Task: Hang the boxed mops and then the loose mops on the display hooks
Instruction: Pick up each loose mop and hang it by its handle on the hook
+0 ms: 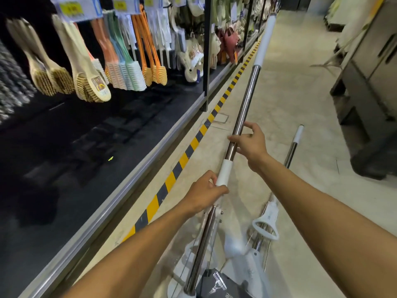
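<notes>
left hand (206, 191) grips the white sleeve of a loose mop (247, 97). right hand (250, 143) touches its steel pole higher up with loose, uncurled fingers. another mop (290, 151) lies on the floor (300, 93).

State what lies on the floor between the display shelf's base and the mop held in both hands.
Head view: a yellow-and-black hazard stripe on bare floor runs between the shelf base and the held mop.

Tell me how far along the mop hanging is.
No hung mops show in this view. In hand: the left hand grips a loose mop at its white sleeve, the right hand opened at its steel pole. Left: a second loose mop lies on the floor.
</notes>
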